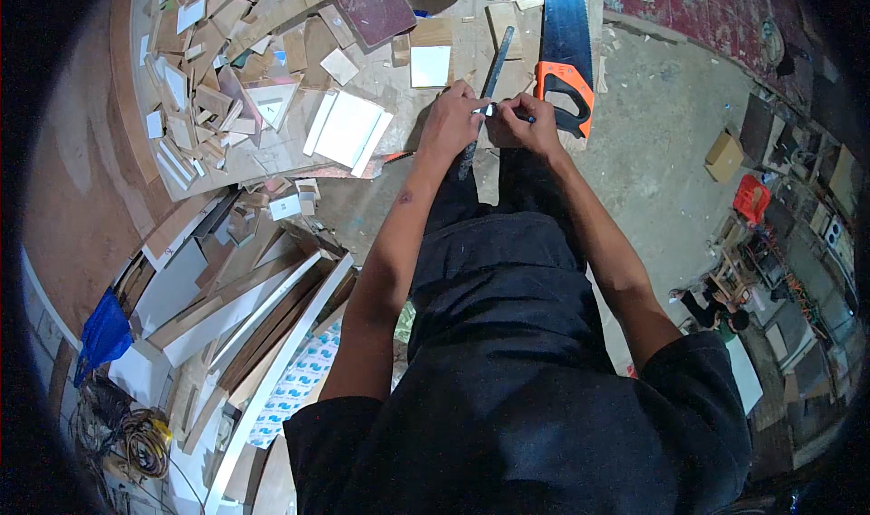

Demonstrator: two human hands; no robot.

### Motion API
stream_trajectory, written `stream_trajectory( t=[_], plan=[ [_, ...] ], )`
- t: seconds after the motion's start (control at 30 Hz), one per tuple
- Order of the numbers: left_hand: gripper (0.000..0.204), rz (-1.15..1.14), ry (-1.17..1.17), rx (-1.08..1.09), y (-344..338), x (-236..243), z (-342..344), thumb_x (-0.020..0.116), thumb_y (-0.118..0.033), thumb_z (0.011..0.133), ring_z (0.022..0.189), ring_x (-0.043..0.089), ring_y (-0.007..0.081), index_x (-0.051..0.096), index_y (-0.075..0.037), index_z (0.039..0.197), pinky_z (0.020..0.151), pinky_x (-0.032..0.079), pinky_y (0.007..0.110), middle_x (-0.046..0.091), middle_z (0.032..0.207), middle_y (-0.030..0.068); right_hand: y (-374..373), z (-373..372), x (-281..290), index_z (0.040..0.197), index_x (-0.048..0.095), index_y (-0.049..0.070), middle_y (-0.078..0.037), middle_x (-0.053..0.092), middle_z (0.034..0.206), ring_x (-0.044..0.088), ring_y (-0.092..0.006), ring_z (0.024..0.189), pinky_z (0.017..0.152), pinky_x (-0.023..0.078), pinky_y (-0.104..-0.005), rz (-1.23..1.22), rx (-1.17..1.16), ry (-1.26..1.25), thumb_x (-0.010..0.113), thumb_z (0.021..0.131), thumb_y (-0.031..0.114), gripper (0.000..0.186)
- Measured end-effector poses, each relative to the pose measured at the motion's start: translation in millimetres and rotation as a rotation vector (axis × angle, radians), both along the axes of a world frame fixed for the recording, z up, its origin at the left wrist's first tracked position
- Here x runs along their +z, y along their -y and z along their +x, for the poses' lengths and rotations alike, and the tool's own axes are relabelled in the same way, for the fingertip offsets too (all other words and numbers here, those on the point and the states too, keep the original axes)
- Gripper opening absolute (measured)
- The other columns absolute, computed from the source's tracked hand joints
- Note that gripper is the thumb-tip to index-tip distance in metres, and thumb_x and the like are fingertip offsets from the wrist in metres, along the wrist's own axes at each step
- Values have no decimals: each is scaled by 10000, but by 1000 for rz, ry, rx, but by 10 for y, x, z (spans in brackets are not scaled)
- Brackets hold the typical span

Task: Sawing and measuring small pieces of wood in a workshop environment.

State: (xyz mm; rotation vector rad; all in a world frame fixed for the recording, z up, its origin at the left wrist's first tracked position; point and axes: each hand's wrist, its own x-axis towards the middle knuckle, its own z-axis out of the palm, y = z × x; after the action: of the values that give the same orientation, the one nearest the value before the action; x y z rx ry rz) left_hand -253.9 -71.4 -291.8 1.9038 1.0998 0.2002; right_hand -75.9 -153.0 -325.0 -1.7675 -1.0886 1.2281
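Note:
My left hand (450,121) and my right hand (523,123) meet over the workbench (453,25), fingertips together on a small white piece (488,110). A long dark metal ruler (497,62) runs away from my hands across the bench, and my left hand presses on its near part. My right hand pinches something thin and dark at the white piece; what it is I cannot tell. An orange-handled handsaw (564,71) lies just right of my hands, blade pointing away.
A white square tile (430,65) and stacked white panels (346,130) lie left of my hands. Heaps of wood offcuts (217,71) cover the left bench; boards (245,315) lean below. Another person (711,302) crouches on the concrete floor at right, near a red crate (750,198).

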Motion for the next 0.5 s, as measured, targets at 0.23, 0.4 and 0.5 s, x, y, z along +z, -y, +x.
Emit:
stream_trajectory(
  t=[0.23, 0.4, 0.5],
  plan=[
    [326, 20, 26, 10, 4, -32, -24, 750, -15, 728, 883, 625, 301, 758, -101, 1043, 797, 517, 397, 581, 952, 123, 113, -130, 63, 886, 689, -32, -78, 706, 766, 629, -90, 691, 621, 499, -266, 45, -109, -49, 712, 887, 157, 190],
    [338, 2, 6, -7, -7, -27, -13, 757, -35, 732, 919, 629, 288, 757, -111, 1060, 822, 524, 373, 590, 981, 124, 113, -145, 40, 885, 683, -38, -65, 692, 752, 621, -81, 687, 622, 498, -257, -15, -109, -54, 700, 895, 149, 187],
    [327, 23, 29, -3, -4, -44, -23, 741, 7, 719, 883, 619, 303, 754, -79, 1034, 794, 515, 396, 575, 932, 121, 122, -141, 21, 878, 680, -36, -65, 693, 751, 613, -80, 676, 615, 496, -258, 33, -98, -50, 697, 897, 149, 186]
  ],
)
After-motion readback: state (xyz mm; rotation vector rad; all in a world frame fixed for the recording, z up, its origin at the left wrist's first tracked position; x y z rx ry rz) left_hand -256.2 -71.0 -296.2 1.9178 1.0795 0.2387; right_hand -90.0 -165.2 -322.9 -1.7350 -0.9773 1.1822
